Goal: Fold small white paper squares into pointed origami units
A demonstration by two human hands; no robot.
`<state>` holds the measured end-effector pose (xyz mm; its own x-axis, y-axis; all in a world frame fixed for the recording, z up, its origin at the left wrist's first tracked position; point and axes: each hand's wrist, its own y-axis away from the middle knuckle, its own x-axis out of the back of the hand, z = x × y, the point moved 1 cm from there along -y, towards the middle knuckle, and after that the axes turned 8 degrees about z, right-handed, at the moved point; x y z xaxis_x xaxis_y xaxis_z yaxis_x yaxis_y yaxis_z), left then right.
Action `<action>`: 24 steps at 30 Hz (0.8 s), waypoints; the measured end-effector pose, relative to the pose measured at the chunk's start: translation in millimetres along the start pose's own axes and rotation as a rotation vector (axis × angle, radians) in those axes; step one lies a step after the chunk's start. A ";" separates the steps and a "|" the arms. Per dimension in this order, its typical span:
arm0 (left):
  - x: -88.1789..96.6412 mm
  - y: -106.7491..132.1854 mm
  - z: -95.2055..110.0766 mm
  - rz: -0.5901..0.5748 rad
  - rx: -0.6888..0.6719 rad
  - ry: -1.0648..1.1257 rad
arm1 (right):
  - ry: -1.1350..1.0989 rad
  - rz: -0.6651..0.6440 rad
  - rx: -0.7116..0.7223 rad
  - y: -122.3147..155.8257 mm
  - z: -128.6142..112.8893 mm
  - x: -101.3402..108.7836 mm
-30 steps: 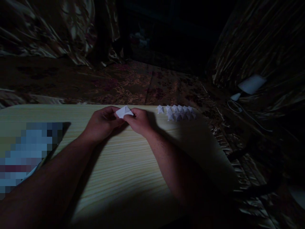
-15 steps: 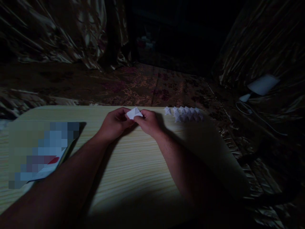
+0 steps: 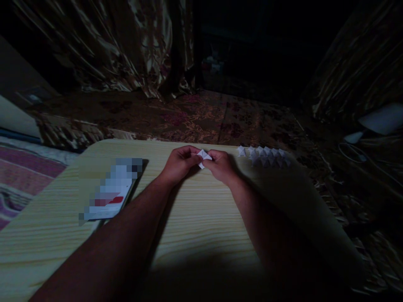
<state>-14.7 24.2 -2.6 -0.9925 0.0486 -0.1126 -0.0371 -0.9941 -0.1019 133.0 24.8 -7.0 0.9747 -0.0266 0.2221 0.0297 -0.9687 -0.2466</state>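
A small piece of folded white paper is pinched between my two hands above the far part of the table. My left hand grips its left side with thumb and fingers, and my right hand has its right side, thumb on top. Creases and pointed corners show on the paper; its lower part is partly covered by my thumbs. Right of my right hand, several small folded paper pieces with points stand in rows near the far edge, partly in shadow.
The pale wood-grain table has rounded corners. A flat, blurred-out object with a red patch lies left of my left forearm. A white lamp with a cord is off to the right. Patterned cloth and curtains are behind.
The view has swung left, so everything appears further right. The paper's outline has changed from a flat four-sided shape to one with points above and below, and my thumbs have drawn together on it.
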 end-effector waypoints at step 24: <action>0.5 -2.7 -6.0 -0.015 -0.056 0.056 | -0.189 0.182 -0.058 2.4 0.3 0.5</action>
<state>-14.4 27.5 -8.3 -0.9837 0.0707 -0.1654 -0.0440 -0.9862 -0.1594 133.5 22.6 -7.7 0.9870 -0.1606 -0.0027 -0.1575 -0.9648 -0.2107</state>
